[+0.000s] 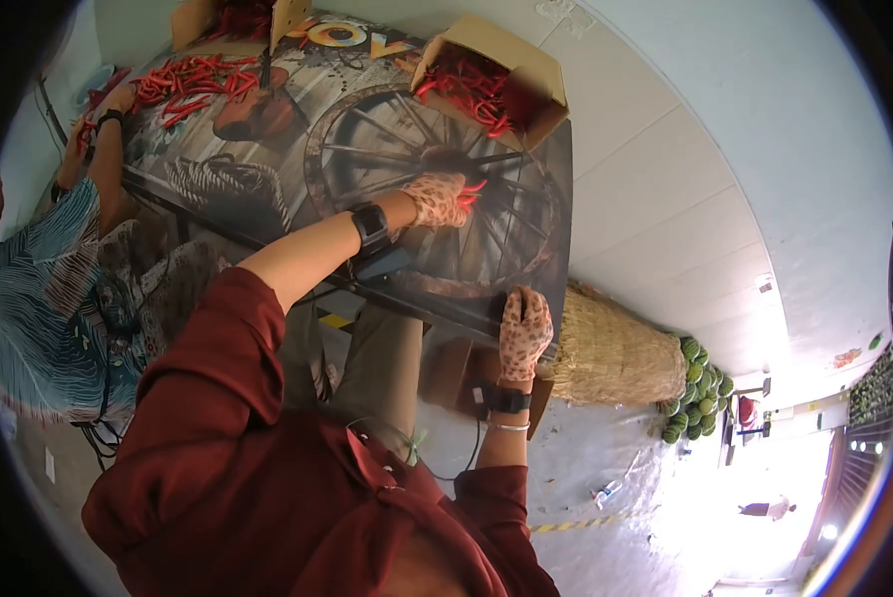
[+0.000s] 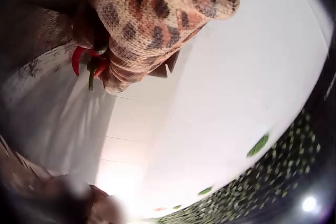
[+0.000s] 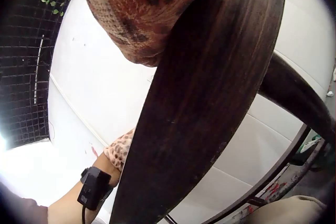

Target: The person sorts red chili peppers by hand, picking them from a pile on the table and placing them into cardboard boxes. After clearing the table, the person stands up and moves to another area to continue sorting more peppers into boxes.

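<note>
My left hand point(image 1: 437, 199), in a spotted knit glove, pinches a few red chili peppers point(image 1: 469, 195) over the wagon-wheel print on the table point(image 1: 367, 169). In the left wrist view, the chili peppers point(image 2: 100, 67) poke out past the gloved fingertips, with a green stem pointing down. My right hand point(image 1: 526, 326), gloved alike, rests at the table's near edge with its fingers bent. From the right wrist view, the right glove point(image 3: 142, 19) lies against the dark tabletop edge point(image 3: 199, 87); its fingertips are partly hidden. No item shows in it.
A cardboard box point(image 1: 546, 104) of red chilies lies tipped at the table's far edge; another box point(image 1: 196, 25) stands further left. A loose chili pile point(image 1: 193, 85) is near another person's hands point(image 1: 118, 98). A straw-coloured bundle point(image 1: 616, 348) and green round fruits point(image 1: 697, 393) are right.
</note>
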The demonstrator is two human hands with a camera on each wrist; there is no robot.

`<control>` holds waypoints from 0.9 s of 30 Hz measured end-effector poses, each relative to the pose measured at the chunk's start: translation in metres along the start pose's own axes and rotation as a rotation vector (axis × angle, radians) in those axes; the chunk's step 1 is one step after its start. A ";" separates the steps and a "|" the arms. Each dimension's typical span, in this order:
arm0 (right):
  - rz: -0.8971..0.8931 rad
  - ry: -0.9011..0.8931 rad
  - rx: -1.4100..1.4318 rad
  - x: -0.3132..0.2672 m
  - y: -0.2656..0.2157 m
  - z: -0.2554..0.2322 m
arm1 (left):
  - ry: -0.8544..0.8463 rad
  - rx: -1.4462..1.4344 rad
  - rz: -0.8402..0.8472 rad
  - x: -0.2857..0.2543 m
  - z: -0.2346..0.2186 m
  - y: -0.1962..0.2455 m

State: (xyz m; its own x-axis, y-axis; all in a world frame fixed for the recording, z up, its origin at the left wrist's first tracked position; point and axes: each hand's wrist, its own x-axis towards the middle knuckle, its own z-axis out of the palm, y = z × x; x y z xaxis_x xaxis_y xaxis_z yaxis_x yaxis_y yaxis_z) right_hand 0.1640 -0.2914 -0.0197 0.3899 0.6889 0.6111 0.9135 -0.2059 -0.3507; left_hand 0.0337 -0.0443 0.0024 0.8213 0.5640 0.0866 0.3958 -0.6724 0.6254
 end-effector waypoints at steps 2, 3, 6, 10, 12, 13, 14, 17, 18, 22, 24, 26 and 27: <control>0.063 -0.024 0.012 0.000 0.001 0.000 | -0.059 -0.270 -0.076 -0.013 -0.006 0.002; 0.063 -0.026 0.011 0.000 0.003 0.000 | -0.070 -0.430 -0.112 -0.032 -0.018 0.016; 0.274 -0.063 0.294 0.008 0.003 0.003 | -0.141 -0.585 -0.010 -0.031 -0.004 -0.010; 0.584 -0.250 1.067 0.023 -0.043 0.011 | -0.009 -0.515 0.073 -0.062 -0.001 0.015; 0.367 -0.440 1.224 0.029 -0.055 0.032 | 0.061 -0.628 -0.005 -0.067 -0.002 0.033; 0.372 -0.433 1.229 0.033 -0.060 0.038 | 0.136 -0.742 -0.062 -0.074 -0.006 0.048; 0.087 -0.397 0.785 0.036 -0.064 0.044 | 0.128 -0.736 -0.063 -0.074 -0.002 0.051; -0.110 -0.359 0.520 0.036 -0.067 0.059 | 0.267 -0.303 0.034 -0.077 0.017 0.052; -0.046 -0.375 0.701 0.034 -0.063 0.070 | 0.259 -0.295 0.038 -0.076 0.026 0.046; 0.910 -0.449 2.019 0.040 -0.071 0.076 | 0.344 0.088 0.177 -0.080 0.036 0.043; 0.442 -0.329 1.444 0.039 -0.087 0.048 | 0.341 0.209 0.161 -0.081 0.042 0.048; 0.066 -0.212 0.814 0.029 -0.079 0.051 | 0.254 0.256 0.166 -0.085 0.036 0.059; 0.146 -0.207 0.885 0.026 -0.067 0.071 | 0.309 0.323 0.153 -0.086 0.037 0.060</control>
State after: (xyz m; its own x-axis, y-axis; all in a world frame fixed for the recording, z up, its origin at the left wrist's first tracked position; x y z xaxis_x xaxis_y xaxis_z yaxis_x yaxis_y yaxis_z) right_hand 0.1049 -0.2109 -0.0305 0.3881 0.8260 0.4087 0.4021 0.2473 -0.8816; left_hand 0.0026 -0.1509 0.0040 0.7385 0.5301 0.4167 0.4274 -0.8460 0.3188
